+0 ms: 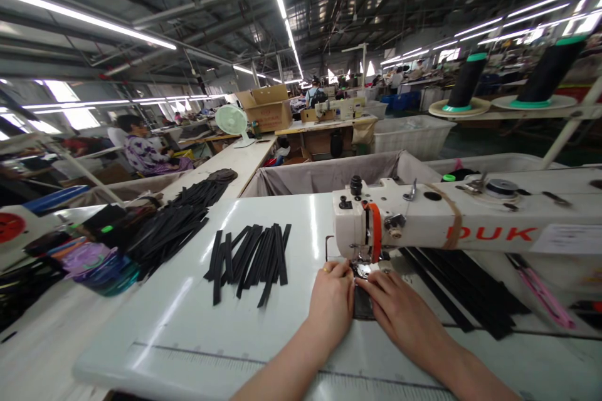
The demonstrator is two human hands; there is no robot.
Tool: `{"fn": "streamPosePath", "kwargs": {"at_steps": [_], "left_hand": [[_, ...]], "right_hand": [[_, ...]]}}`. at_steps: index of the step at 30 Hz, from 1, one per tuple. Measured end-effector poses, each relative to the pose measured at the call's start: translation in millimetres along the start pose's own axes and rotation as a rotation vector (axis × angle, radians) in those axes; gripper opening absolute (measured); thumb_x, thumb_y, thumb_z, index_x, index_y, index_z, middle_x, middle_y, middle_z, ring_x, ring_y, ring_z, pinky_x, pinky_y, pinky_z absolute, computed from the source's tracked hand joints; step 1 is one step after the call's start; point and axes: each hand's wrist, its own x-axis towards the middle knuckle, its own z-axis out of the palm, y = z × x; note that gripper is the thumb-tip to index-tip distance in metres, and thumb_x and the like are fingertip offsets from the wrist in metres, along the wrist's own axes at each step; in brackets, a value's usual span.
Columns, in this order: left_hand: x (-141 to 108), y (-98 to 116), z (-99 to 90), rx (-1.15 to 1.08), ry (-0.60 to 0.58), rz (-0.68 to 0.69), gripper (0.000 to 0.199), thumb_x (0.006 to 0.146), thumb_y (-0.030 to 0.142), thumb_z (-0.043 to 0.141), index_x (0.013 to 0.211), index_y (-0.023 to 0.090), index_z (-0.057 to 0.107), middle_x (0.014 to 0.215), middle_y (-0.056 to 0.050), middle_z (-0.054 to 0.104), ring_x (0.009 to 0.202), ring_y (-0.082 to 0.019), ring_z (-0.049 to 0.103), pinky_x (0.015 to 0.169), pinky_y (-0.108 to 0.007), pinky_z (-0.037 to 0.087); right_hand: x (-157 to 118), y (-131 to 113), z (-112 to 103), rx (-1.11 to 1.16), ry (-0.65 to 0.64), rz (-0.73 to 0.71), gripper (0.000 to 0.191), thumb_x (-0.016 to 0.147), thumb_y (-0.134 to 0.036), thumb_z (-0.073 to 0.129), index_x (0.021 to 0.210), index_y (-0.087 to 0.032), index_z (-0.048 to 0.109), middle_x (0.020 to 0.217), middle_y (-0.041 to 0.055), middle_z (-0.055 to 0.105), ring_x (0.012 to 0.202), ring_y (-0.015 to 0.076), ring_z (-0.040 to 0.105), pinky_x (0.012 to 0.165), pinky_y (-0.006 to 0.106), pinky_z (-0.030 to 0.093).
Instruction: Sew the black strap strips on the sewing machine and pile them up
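At the needle of a white sewing machine (352, 222), both hands work close together over a small black fabric piece (363, 304). My left hand (333, 293) is bent, its fingers pinched at the piece's left edge beside the presser foot (363, 269). What the fingertips grip is partly hidden. My right hand (399, 307) lies with its fingers stretched out along the right edge of the piece, the index fingertip near the foot. Left of the hands, a loose pile of short black strips (251, 257) rests on the pale tabletop (188, 326).
Longer black strips (465, 288) and pink-handled snips (545, 297) lie under the machine arm. More black strips (176, 225) fill the side table. Thread cones (470, 83) stand at right. A fan (232, 120), a carton (266, 109) and a seated person (148, 150) are beyond.
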Motion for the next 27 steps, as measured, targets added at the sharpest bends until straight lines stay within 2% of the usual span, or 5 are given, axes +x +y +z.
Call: {"fn": "streamPosePath", "kwargs": {"at_steps": [6,11,15,27], "left_hand": [[0.6,2.6,-0.4,0.036,-0.016,-0.009,0.024,0.089,0.011,0.044,0.101,0.011,0.065,0.111,-0.013,0.064,0.101,-0.027,0.053,0.088,-0.045,0.049],[3.4,0.4,0.0,0.083,-0.043,0.006,0.022,0.09,0.013,0.044,0.09,0.013,0.066,0.105,-0.012,0.065,0.097,-0.026,0.054,0.087,-0.044,0.049],[4.7,-2.3,1.2,0.105,-0.012,0.036,0.021,0.089,0.011,0.046,0.084,0.015,0.066,0.102,-0.01,0.065,0.094,-0.025,0.054,0.086,-0.042,0.049],[8.5,-1.8,1.3,0.172,-0.026,0.062,0.021,0.089,0.012,0.045,0.087,0.013,0.066,0.097,-0.009,0.066,0.09,-0.025,0.055,0.084,-0.04,0.049]], "right_hand": [[-2.2,0.8,1.8,0.017,0.0,0.007,0.039,0.083,-0.004,0.048,0.117,-0.018,0.057,0.098,0.0075,0.059,0.089,0.0245,0.055,0.077,0.041,0.051],[-2.1,0.4,0.6,0.017,0.019,0.003,0.037,0.084,-0.005,0.048,0.117,-0.018,0.057,0.098,0.0076,0.059,0.089,0.0243,0.055,0.078,0.041,0.051],[-3.5,1.2,3.3,0.022,0.0,0.013,0.038,0.083,-0.004,0.05,0.118,-0.018,0.056,0.099,0.0076,0.059,0.09,0.0247,0.055,0.079,0.043,0.051],[-4.9,1.0,5.2,0.01,-0.014,0.019,0.039,0.082,-0.004,0.053,0.119,-0.016,0.056,0.1,0.0081,0.058,0.092,0.0255,0.055,0.08,0.044,0.052]]}}
